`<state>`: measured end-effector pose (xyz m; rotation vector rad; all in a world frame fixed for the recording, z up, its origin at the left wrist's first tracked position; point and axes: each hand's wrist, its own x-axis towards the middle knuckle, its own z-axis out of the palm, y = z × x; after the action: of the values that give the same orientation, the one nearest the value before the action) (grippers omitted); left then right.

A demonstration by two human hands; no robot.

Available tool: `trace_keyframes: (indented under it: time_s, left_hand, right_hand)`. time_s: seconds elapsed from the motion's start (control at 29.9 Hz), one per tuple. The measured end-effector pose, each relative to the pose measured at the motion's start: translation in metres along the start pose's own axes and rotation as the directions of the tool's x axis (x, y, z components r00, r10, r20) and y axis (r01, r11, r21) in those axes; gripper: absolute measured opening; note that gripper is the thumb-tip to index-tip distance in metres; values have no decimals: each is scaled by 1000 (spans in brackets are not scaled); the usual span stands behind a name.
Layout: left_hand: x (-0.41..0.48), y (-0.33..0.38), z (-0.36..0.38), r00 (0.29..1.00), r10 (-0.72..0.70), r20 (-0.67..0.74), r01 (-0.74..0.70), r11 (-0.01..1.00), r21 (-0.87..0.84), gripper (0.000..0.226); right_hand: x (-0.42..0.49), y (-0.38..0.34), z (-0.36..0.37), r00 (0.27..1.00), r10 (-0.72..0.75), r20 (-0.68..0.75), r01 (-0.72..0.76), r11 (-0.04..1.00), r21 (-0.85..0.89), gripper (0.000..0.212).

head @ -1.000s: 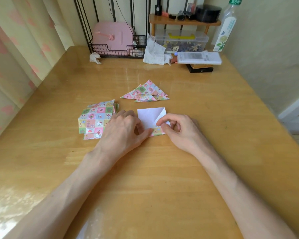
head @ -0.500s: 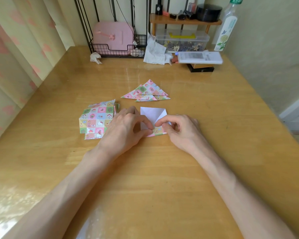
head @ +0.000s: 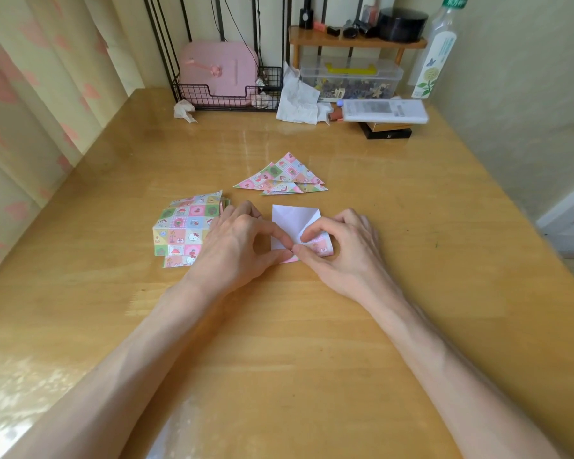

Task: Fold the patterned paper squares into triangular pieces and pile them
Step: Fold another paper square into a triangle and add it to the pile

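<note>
Several squares (head: pixel 186 231), pastel checks with cartoon prints, lie fanned on the glossy wooden worktop (head: pixel 279 342), at 9 o'clock from the sheet (head: pixel 292 218). The left hand (head: pixel 236 250) pinches the sheet's near-left edge with thumb and forefinger. White side up and creased, the sheet lies mid-worktop; the triangles (head: pixel 284 177) are piled at its 12 o'clock, apart. The right hand (head: pixel 342 253) pinches its curled, patterned 5 o'clock corner. Bare wood opens toward 6 o'clock.
</note>
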<state>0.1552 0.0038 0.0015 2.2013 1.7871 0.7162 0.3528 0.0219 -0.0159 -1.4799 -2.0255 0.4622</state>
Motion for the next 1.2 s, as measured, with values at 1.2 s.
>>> trace_keyframes:
  time_s: [1.2]
  left_hand:
    - [5,1,-20,976,-56,212,53,998,21,31]
  right_hand:
    - [2,-18,2,981,176,82,-158,970,-184,49]
